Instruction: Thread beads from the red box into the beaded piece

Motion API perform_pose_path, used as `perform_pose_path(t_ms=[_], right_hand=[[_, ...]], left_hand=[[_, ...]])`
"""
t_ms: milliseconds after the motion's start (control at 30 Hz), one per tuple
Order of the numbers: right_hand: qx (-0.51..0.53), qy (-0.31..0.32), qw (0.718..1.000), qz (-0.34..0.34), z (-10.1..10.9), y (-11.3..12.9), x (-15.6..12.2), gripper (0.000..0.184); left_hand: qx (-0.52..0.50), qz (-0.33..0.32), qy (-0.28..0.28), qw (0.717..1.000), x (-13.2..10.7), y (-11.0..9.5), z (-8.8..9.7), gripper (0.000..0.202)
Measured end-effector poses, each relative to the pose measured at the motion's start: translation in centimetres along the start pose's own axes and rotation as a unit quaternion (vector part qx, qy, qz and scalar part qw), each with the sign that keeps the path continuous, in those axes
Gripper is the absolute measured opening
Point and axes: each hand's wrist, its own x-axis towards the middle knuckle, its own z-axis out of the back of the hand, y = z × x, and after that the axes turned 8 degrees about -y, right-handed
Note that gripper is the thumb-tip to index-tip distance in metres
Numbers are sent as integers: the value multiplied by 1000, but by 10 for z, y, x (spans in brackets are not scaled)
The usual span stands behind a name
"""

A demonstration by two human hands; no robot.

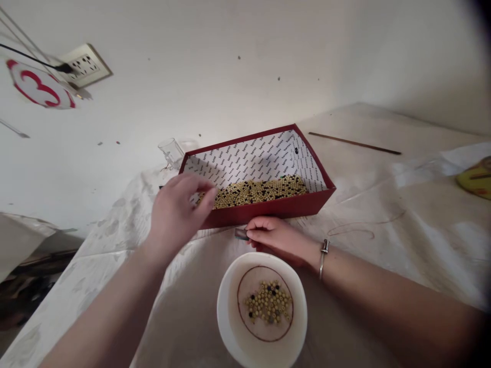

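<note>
A red box [268, 208] with a white printed lining stands on the covered table, a layer of cream and black beads [257, 193] in its bottom. My left hand [180, 207] is over the box's left end, slightly blurred, with thumb and forefinger brought together; whether anything is between them I cannot make out. In front of the box, my right hand [270, 234] pinches a small dark flat piece [241, 234] with a teal edge. Nearest to me is a white bowl [230, 312], with loose cream and black beads [269, 301] on its bottom.
A clear glass cup [171, 152] stands behind the box's left corner. A thin brown stick [355, 143] lies at the back right, a thread [351, 232] below it. A yellow object [475, 179] sits at the right edge. A socket [85, 65] with a plug is on the wall.
</note>
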Motion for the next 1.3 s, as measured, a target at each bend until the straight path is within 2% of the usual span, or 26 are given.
perform_pose_path(t_ms=[33, 67, 100, 133, 233, 300, 433, 733, 1000, 1100, 1167, 1300], right_hand=[[5, 5, 1000, -1, 0, 1, 0, 9], [9, 6, 1000, -1, 0, 2, 0, 9], [7, 6, 1000, 0, 0, 2, -1, 8], [-1, 4, 1000, 3, 0, 2, 0, 8], [-23, -5, 1000, 14, 0, 1, 0, 10], [-21, -4, 1000, 21, 1, 0, 1, 11], [-20, -1, 999, 36, 1, -3, 2, 12], [-23, 3, 999, 43, 1, -3, 1, 14], [-15, 5, 999, 47, 0, -7, 3, 12], [-11, 4, 998, 56, 0, -8, 5, 11], [-9, 4, 999, 52, -1, -8, 6, 10], [7, 3, 999, 34, -1, -6, 5, 8]], left_hand=[[34, 13, 61, 998, 13, 8, -8, 17], [62, 19, 146, 987, 25, 16, -18, 22], [86, 21, 249, 964, 35, 22, -29, 25], [109, 18, 354, 929, 44, 28, -39, 27], [132, 24, 461, 877, 56, 35, -65, 22], [142, 28, 486, 862, 57, 36, -74, 22], [152, 26, 507, 848, 51, 34, -76, 20], [175, 27, 513, 840, 49, 27, -69, 25], [182, 45, 510, 839, 42, 36, -73, 16], [171, 34, 493, 852, 44, 38, -74, 13], [167, 29, 460, 871, 48, 38, -72, 13], [174, 26, 334, 926, 54, 31, -51, 21]])
